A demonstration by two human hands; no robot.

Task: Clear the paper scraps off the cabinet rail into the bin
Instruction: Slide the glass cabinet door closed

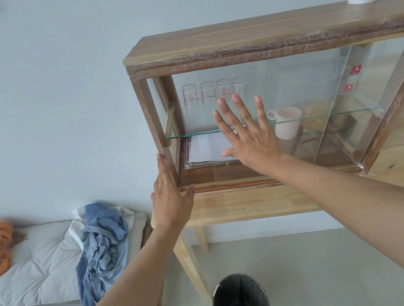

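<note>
Below the wall-side cabinet's (256, 35) rail (253, 181) sits the bin (240, 302), near my left hand (171, 200) bracing the frame, while my right hand (248, 137) presses spread fingers on glass; scraps unseen.

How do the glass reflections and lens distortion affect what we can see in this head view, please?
Head view: soft, even daylight; the glass door carries pale reflections that wash out the glasses and cup behind it; wide-angle distortion bows the cabinet edges; the right hand stays sharp.
</note>
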